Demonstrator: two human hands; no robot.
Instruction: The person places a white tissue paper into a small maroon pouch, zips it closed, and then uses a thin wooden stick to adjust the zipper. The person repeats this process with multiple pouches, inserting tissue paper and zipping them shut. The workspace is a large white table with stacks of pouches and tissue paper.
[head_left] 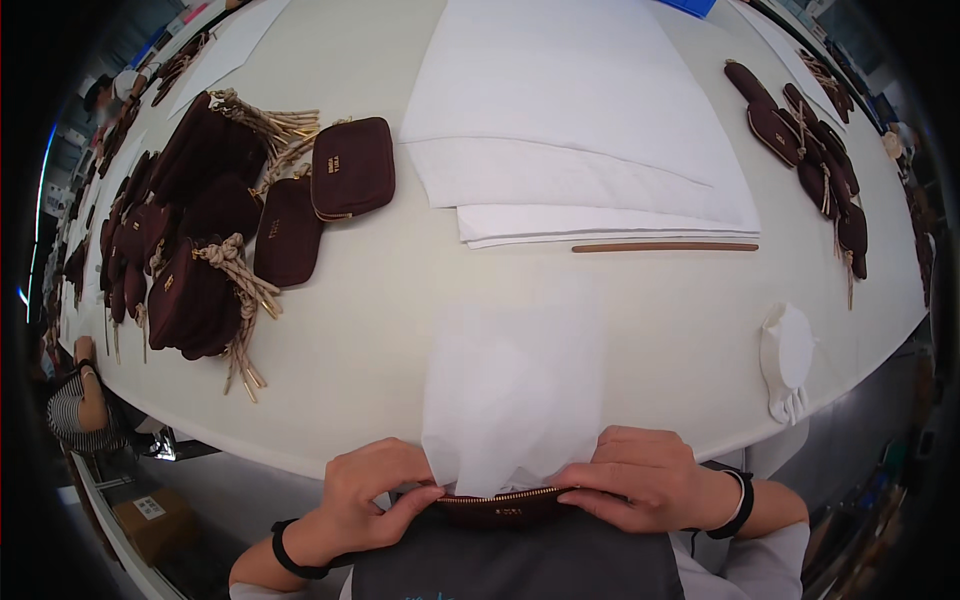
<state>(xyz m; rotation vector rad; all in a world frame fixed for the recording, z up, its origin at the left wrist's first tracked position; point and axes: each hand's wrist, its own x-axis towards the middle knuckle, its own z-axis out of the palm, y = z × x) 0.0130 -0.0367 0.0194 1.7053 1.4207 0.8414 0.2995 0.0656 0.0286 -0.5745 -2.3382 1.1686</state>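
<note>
burgundy pouch (508, 511) pinched at both ends of its mouth

the burgundy pouch is just in front of the near edge of the table (660, 330), between the two hands, its gold zip (505, 494) running from one set of fingertips to the other. the left hand (385, 490) grasps the left end of the zipped rim between thumb and fingers; the right hand (630, 480) grasps the right end the same way. a thin white sheet (512, 390) reaches from the mouth over the table's near edge; its lower end meets the zip, though how far it goes in cannot be told. a dark grey apron (515, 565) is below the pouch.

farther up the table, toward its far edge, lie large white sheets (570, 100), with a brown strip (665, 247) just beside their near side. toward the left edge, more burgundy pouches (353, 170) are heaped with knotted beige cords (240, 265); a smaller group of pouches (775, 135) lies near the right edge. a white cloth item (787, 345) rests toward the near right corner.
</note>
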